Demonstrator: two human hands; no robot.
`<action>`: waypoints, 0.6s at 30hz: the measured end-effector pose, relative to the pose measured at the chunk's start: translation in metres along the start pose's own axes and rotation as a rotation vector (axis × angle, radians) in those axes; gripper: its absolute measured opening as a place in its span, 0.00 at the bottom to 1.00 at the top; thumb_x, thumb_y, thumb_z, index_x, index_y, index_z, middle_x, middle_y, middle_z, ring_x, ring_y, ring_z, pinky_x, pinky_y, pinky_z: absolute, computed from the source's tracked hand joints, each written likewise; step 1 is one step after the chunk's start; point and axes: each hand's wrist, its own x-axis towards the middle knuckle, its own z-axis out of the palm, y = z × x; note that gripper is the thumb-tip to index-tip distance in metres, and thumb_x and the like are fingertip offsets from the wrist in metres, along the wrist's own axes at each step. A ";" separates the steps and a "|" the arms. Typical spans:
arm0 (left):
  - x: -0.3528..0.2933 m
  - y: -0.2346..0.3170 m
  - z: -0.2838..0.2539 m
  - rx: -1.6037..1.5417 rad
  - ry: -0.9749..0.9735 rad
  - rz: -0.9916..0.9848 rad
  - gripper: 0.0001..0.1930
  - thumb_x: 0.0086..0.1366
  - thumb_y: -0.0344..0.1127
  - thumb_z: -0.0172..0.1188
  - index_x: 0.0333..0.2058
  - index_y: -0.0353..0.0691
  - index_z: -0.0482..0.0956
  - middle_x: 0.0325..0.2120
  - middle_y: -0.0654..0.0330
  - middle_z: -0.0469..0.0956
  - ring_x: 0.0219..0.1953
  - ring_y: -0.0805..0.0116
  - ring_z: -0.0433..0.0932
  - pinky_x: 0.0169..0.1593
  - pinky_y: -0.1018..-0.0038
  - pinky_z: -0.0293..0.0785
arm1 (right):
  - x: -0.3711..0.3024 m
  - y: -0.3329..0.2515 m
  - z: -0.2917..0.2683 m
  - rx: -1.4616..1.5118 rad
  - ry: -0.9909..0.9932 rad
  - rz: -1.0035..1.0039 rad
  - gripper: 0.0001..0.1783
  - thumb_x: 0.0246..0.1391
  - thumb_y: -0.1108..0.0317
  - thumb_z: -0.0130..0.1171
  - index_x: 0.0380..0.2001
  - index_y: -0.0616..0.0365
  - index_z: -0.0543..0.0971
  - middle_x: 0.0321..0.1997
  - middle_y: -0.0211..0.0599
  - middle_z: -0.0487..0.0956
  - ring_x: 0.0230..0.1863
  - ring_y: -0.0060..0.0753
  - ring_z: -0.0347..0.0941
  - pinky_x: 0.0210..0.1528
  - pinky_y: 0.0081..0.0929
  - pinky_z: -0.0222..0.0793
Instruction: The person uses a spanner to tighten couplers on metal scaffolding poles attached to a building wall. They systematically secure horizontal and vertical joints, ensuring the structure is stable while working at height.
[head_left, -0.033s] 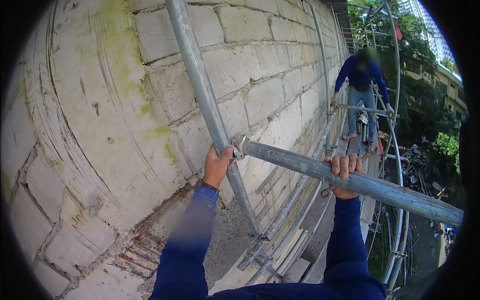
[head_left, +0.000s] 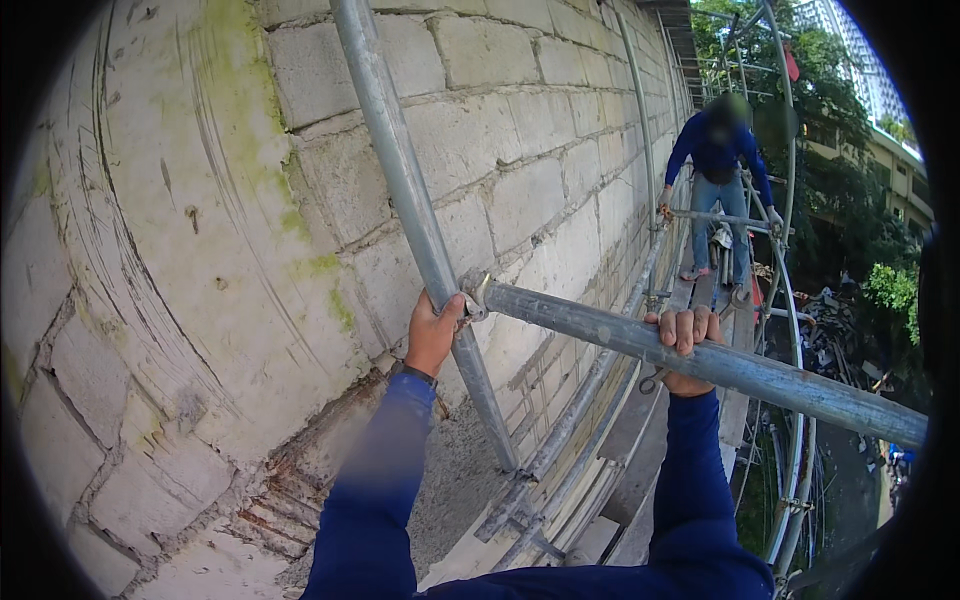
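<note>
My left hand (head_left: 432, 337) is closed around a grey upright scaffold tube (head_left: 408, 170), its thumb against the metal coupler (head_left: 474, 297) there. From that coupler a thick horizontal scaffold tube (head_left: 560, 318) runs to the right edge. My right hand (head_left: 688, 340) is wrapped over this tube, fingers on top. A ring-ended metal piece (head_left: 652, 380) pokes out below the tube beside the right hand. An open-jawed end (head_left: 741, 296) shows above it; together they look like a spanner, its middle hidden by hand and tube.
A rough block wall (head_left: 460, 150) stands along the left. Another person (head_left: 716, 160) in blue bends over a crossbar on the plank walkway (head_left: 640, 470) ahead. Curved scaffold tubes (head_left: 797, 440) line the right side, above a drop to debris (head_left: 840, 330) and trees.
The view has shifted very slightly, and the other person appears a little farther left. My hands keep the same hold on the tubes.
</note>
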 end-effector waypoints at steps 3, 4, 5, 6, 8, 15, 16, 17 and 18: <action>0.004 -0.002 0.000 -0.018 0.028 0.026 0.25 0.73 0.46 0.64 0.57 0.31 0.73 0.46 0.54 0.81 0.49 0.63 0.79 0.57 0.66 0.73 | 0.000 -0.004 -0.006 -0.006 0.006 0.029 0.25 0.80 0.56 0.34 0.32 0.54 0.76 0.31 0.41 0.81 0.45 0.48 0.77 0.74 0.56 0.59; 0.003 -0.002 0.000 -0.029 0.045 0.031 0.25 0.73 0.46 0.64 0.57 0.31 0.73 0.47 0.53 0.80 0.51 0.61 0.78 0.58 0.65 0.73 | 0.000 -0.005 -0.005 -0.036 0.096 0.027 0.24 0.79 0.56 0.36 0.33 0.54 0.76 0.31 0.41 0.81 0.46 0.48 0.78 0.73 0.55 0.61; -0.003 -0.006 0.002 0.033 0.151 0.100 0.25 0.73 0.45 0.63 0.58 0.31 0.72 0.48 0.51 0.79 0.52 0.58 0.77 0.59 0.63 0.72 | -0.002 -0.005 -0.004 -0.062 0.192 0.035 0.24 0.79 0.56 0.37 0.33 0.55 0.76 0.32 0.41 0.82 0.47 0.48 0.78 0.72 0.53 0.63; -0.013 -0.011 0.002 0.099 0.261 0.167 0.25 0.73 0.44 0.63 0.58 0.31 0.72 0.50 0.49 0.78 0.54 0.56 0.77 0.60 0.62 0.71 | -0.004 -0.004 -0.001 -0.087 0.287 0.046 0.23 0.79 0.56 0.39 0.34 0.55 0.76 0.33 0.41 0.82 0.48 0.49 0.78 0.71 0.52 0.65; -0.047 -0.005 0.002 0.237 0.398 0.293 0.24 0.73 0.42 0.61 0.58 0.30 0.72 0.53 0.45 0.75 0.56 0.50 0.75 0.63 0.59 0.69 | -0.026 -0.001 0.019 -0.213 0.775 0.032 0.21 0.78 0.56 0.41 0.35 0.56 0.77 0.34 0.41 0.83 0.46 0.49 0.79 0.67 0.50 0.71; -0.203 -0.013 0.028 0.125 -0.169 0.049 0.11 0.70 0.36 0.62 0.44 0.35 0.81 0.42 0.50 0.80 0.44 0.54 0.82 0.50 0.64 0.77 | -0.243 0.042 -0.010 -0.663 0.966 0.940 0.26 0.78 0.49 0.43 0.39 0.62 0.79 0.34 0.48 0.85 0.33 0.43 0.83 0.42 0.40 0.81; -0.212 -0.022 0.033 0.140 -0.258 -0.002 0.11 0.70 0.36 0.63 0.45 0.35 0.80 0.43 0.50 0.80 0.44 0.54 0.82 0.49 0.64 0.77 | -0.260 0.050 -0.006 -0.654 0.842 0.981 0.28 0.78 0.48 0.42 0.41 0.63 0.79 0.38 0.49 0.86 0.37 0.42 0.84 0.46 0.38 0.82; -0.219 -0.027 0.035 0.164 -0.346 -0.054 0.12 0.69 0.36 0.63 0.46 0.35 0.80 0.44 0.50 0.80 0.44 0.55 0.82 0.48 0.65 0.78 | -0.264 0.061 0.001 -0.635 0.763 0.999 0.29 0.78 0.46 0.42 0.44 0.64 0.80 0.40 0.46 0.86 0.41 0.40 0.84 0.49 0.37 0.81; -0.231 -0.032 0.037 0.194 -0.439 -0.120 0.12 0.69 0.36 0.64 0.46 0.35 0.80 0.44 0.50 0.80 0.44 0.55 0.82 0.48 0.65 0.78 | -0.255 0.070 0.016 -0.732 0.633 1.025 0.30 0.75 0.43 0.49 0.49 0.63 0.82 0.46 0.42 0.85 0.51 0.36 0.81 0.56 0.37 0.76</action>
